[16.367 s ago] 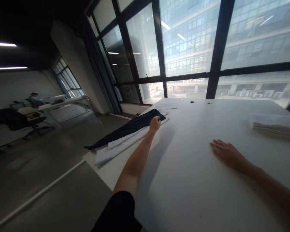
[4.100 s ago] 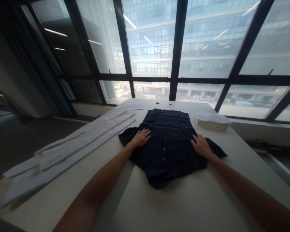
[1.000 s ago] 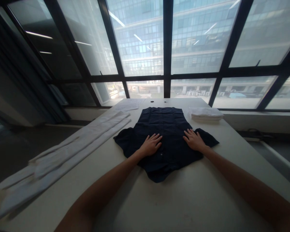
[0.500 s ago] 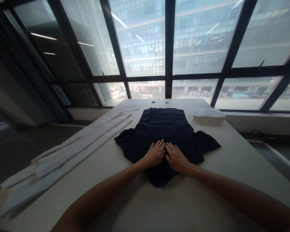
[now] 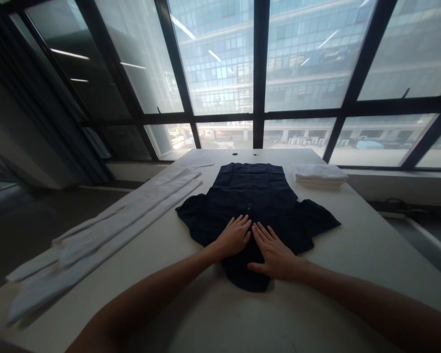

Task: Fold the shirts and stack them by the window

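A dark navy short-sleeved shirt (image 5: 255, 189) lies spread on the white table (image 5: 158, 264), its sleeves out to both sides and a button placket running down its middle. My left hand (image 5: 235, 237) rests flat on the shirt just left of the placket, fingers stretched out. Close beside it, my right hand (image 5: 274, 252) lies on the cloth with fingers extended and the thumb spread toward the left. Neither hand grips the fabric. The rounded hem points toward me, and parts of the cloth under both hands are hidden.
Along the table's left side lie long white folded cloths (image 5: 128, 223). A neat stack of folded white cloth (image 5: 319, 174) sits at the back right. White sheets (image 5: 198, 159) lie at the back left. Large windows (image 5: 224, 73) stand behind the table, and a dark curtain (image 5: 47, 108) hangs at left.
My right hand has slid slightly toward me and its thumb has spread away from the fingers. The hem near me has shifted shape a little. My left hand stays nearly in place.
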A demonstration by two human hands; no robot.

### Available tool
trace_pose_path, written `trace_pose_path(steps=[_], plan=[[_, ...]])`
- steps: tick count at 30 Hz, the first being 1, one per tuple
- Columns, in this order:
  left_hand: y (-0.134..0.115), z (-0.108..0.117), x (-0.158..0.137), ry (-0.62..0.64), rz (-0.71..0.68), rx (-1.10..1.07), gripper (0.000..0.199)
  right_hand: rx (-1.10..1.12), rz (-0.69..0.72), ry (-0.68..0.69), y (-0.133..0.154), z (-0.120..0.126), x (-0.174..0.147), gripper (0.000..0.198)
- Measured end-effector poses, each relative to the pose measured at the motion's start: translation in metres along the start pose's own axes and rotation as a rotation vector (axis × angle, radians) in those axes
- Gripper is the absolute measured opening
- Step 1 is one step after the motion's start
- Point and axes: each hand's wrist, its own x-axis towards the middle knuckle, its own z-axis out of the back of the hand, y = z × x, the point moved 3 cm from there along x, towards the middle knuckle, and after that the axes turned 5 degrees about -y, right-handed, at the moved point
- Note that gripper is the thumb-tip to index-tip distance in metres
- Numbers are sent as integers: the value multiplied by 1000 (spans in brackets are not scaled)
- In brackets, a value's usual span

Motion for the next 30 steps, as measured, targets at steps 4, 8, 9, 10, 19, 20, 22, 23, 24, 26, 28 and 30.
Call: trace_pose_path(steps=[4, 8, 9, 10, 19, 20, 22, 23, 24, 26, 28, 30], plan=[[-2, 2, -29, 60, -26, -4, 59, 50, 17, 8, 1, 5, 0, 109], [-5, 0, -53, -10, -61, 37, 61, 218, -35, 9, -9, 12, 6, 77], [-5, -1, -55, -25, -65, 48, 62, 253, -78, -34, -13, 14, 8, 67], [-5, -2, -56, -35, -68, 58, 63, 268, -122, -92, -18, 16, 11, 61], [-11, -7, -58, -24, -97, 62, 68, -26, -78, -24, -18, 7, 7, 71], [-13, -6, -60, -13, -92, 52, 68, -35, -80, -16, -17, 7, 4, 71], [-15, -1, -59, 32, -77, 21, 68, -42, -90, -17, -15, 9, 2, 68], [-15, 3, -55, 57, -68, -3, 65, -42, -106, -31, -16, 10, 4, 65], [-13, 9, -49, 69, -59, -33, 61, -41, -130, -59, -17, 13, 8, 60], [-8, 20, -27, 42, -51, -85, 52, -42, -180, -145, -20, 18, 23, 51], [1, 27, 4, -41, -51, -82, 51, -56, -211, -223, -24, 22, 47, 51], [11, 24, 34, -69, -33, -17, 53, -83, -232, -231, -29, 21, 73, 56]])
